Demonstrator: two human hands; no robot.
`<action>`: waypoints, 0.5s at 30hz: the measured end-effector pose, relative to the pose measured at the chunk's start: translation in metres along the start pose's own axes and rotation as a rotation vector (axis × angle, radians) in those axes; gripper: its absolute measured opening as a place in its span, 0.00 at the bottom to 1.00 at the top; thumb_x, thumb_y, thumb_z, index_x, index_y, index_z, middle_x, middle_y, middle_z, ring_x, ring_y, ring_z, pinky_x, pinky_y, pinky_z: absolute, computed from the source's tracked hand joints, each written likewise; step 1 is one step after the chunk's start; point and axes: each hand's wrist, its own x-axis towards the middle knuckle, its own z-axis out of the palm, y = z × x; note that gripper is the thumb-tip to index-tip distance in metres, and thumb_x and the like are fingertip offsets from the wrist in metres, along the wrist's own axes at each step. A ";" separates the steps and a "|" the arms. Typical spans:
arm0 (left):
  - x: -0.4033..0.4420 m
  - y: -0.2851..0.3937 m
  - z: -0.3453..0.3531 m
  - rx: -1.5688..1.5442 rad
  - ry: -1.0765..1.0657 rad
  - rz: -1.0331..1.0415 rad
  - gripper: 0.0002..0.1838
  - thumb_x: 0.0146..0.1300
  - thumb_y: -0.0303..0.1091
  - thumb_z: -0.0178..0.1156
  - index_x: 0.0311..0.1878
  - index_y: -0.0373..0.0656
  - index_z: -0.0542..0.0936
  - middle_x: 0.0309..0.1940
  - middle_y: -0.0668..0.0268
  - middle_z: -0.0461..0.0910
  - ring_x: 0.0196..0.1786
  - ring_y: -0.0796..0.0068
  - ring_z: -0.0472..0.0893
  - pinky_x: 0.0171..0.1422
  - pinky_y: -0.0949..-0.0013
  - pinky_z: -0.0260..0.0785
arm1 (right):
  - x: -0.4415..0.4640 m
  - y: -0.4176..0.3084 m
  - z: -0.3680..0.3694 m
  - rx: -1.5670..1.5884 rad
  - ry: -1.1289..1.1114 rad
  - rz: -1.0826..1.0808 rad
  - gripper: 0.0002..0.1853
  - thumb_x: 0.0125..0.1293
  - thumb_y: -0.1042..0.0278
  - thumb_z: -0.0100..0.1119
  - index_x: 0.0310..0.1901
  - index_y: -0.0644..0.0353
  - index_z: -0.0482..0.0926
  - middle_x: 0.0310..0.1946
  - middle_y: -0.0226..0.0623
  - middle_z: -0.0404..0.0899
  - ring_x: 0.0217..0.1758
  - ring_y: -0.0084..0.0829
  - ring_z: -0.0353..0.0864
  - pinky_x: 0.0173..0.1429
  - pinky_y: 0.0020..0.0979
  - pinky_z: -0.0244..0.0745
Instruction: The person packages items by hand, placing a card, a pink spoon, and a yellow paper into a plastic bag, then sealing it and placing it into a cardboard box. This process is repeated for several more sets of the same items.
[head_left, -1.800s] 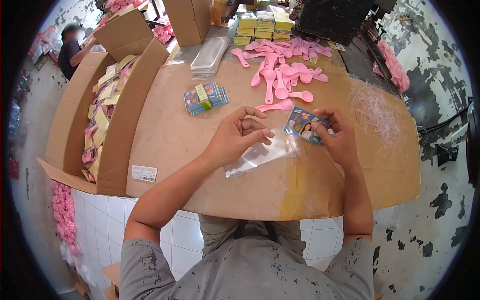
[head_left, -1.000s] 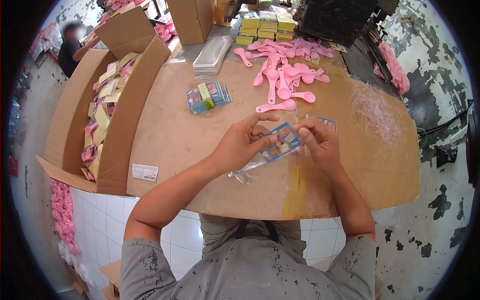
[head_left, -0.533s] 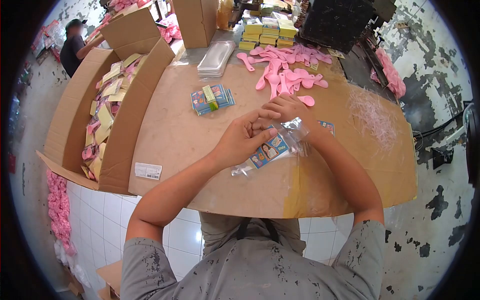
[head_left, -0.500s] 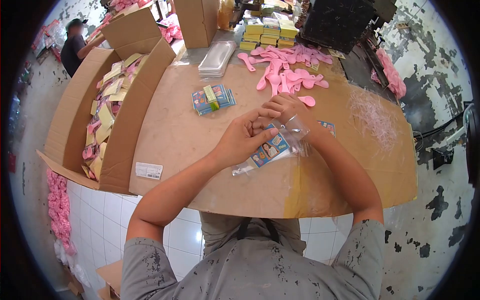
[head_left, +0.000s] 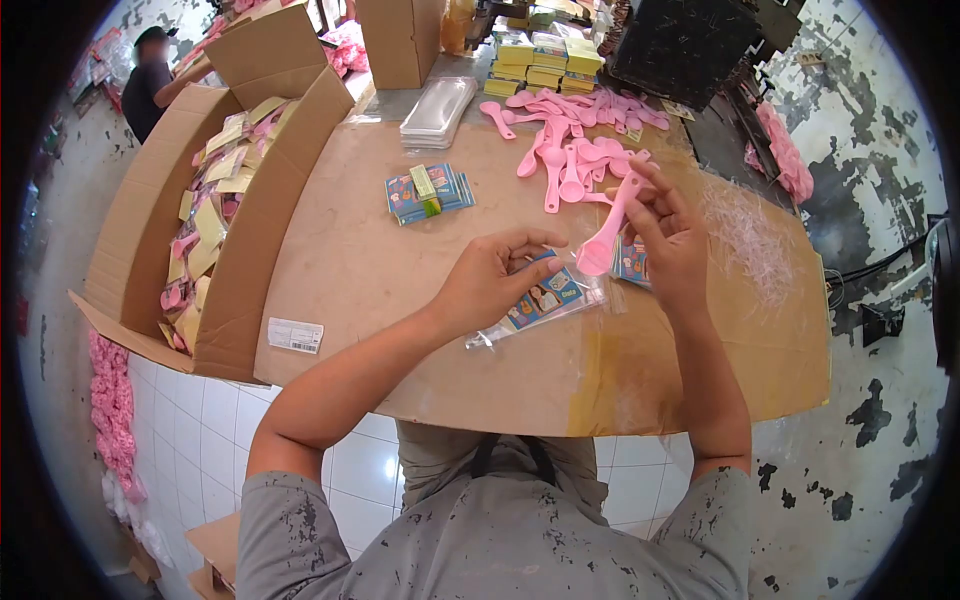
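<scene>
My left hand (head_left: pixel 492 282) pinches a clear plastic bag (head_left: pixel 492 336) by its upper part, thumb on top. A blue printed card (head_left: pixel 548 300) shows inside the bag. My right hand (head_left: pixel 676 245) grips a pink measuring spoon (head_left: pixel 608 232) by its handle, bowl pointing down beside the bag's mouth end. Partly hidden behind the right hand lie more blue cards (head_left: pixel 630 264). Beyond the hands a loose pile of pink spoons (head_left: pixel 571 183) covers the upper part of the cardboard-topped table (head_left: pixel 380 290).
A banded stack of blue cards (head_left: pixel 405 196) lies left of the hands. Behind it are clear plastic bags (head_left: pixel 436 118) and stacked yellow-edged cards (head_left: pixel 546 70). An open carton (head_left: pixel 262 240) holds filled packets. Plastic strips (head_left: pixel 750 240) lie right. A person (head_left: pixel 147 88) stands far left.
My right hand has moved from the spoon pile area back toward the bag, now with a pink measuring spoon raised in its fingers. My left hand keeps its pinch on the bag.
</scene>
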 end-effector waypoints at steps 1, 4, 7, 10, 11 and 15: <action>-0.002 0.007 0.001 0.018 -0.023 -0.028 0.16 0.77 0.30 0.63 0.63 0.37 0.82 0.42 0.70 0.88 0.35 0.92 0.80 0.31 0.82 0.68 | -0.002 0.003 0.003 0.005 0.005 -0.009 0.23 0.75 0.76 0.61 0.70 0.61 0.76 0.42 0.30 0.81 0.38 0.15 0.79 0.39 0.21 0.75; -0.004 0.008 0.003 0.020 -0.038 -0.056 0.16 0.78 0.33 0.61 0.63 0.36 0.83 0.41 0.70 0.89 0.33 0.93 0.77 0.30 0.82 0.65 | -0.011 0.004 0.012 -0.010 0.033 -0.022 0.23 0.75 0.77 0.62 0.70 0.62 0.77 0.43 0.31 0.81 0.40 0.16 0.81 0.40 0.20 0.77; -0.002 0.000 0.000 0.041 -0.040 -0.056 0.16 0.79 0.34 0.61 0.63 0.36 0.83 0.42 0.69 0.89 0.34 0.92 0.79 0.31 0.82 0.68 | -0.021 0.007 0.022 -0.002 0.055 -0.089 0.22 0.75 0.78 0.62 0.69 0.63 0.77 0.46 0.34 0.83 0.44 0.19 0.83 0.44 0.21 0.78; 0.002 -0.006 0.001 -0.035 -0.037 -0.002 0.17 0.79 0.35 0.61 0.64 0.35 0.81 0.46 0.66 0.89 0.38 0.89 0.82 0.37 0.81 0.74 | -0.031 0.021 0.028 0.061 -0.018 -0.086 0.21 0.75 0.78 0.61 0.68 0.67 0.76 0.52 0.38 0.83 0.51 0.24 0.84 0.54 0.26 0.80; 0.002 -0.007 0.001 -0.077 -0.033 0.027 0.18 0.79 0.35 0.61 0.65 0.35 0.81 0.47 0.65 0.88 0.40 0.88 0.84 0.40 0.80 0.76 | -0.032 0.024 0.029 0.091 -0.058 -0.070 0.20 0.75 0.79 0.60 0.67 0.68 0.76 0.54 0.39 0.83 0.54 0.26 0.85 0.58 0.29 0.80; 0.000 0.002 -0.005 -0.149 -0.058 -0.048 0.20 0.80 0.36 0.60 0.67 0.35 0.78 0.50 0.62 0.88 0.46 0.83 0.85 0.51 0.76 0.79 | -0.018 0.016 0.011 -0.040 -0.337 -0.165 0.19 0.74 0.78 0.59 0.65 0.65 0.77 0.60 0.41 0.82 0.64 0.34 0.80 0.71 0.39 0.72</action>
